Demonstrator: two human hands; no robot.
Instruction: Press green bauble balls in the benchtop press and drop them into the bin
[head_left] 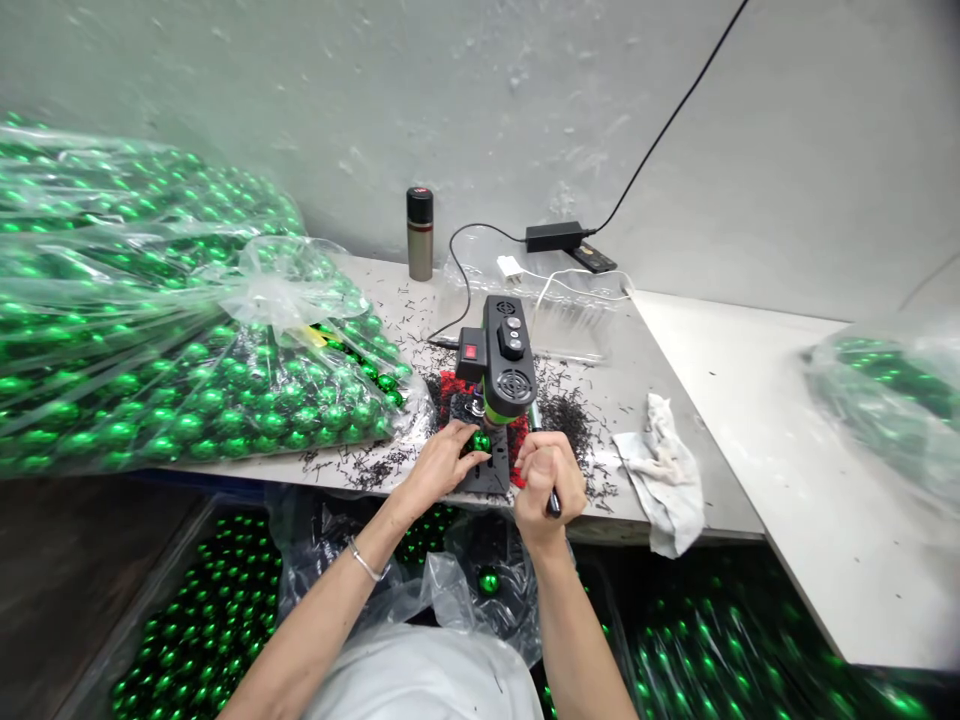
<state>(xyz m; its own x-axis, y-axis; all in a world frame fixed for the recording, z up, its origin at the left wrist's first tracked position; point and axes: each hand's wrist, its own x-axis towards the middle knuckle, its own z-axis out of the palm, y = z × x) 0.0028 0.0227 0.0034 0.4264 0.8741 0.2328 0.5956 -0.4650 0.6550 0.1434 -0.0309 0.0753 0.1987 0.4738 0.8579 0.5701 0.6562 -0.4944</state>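
Note:
A small black bench machine (510, 350) with a red switch and round vents stands near the table's front edge. My left hand (442, 457) has its thumb and fingers closed round a shiny green ball (481, 441) on the machine's black base plate (489, 482), just under the head. My right hand (551, 478) is wrapped round a lever handle (554, 503) on the machine's right side; the black grip end sticks out below the fist. Black slivers (564, 420) and red bits (518, 440) lie around the base.
At left lies a big clear bag (187, 400) of green balls. Behind are a flask (421, 235), a power adapter (553, 237) with cables, and a clear plastic tray (577, 335). A white rag (664, 480) hangs over the front edge. More green balls (217, 600) are below the table.

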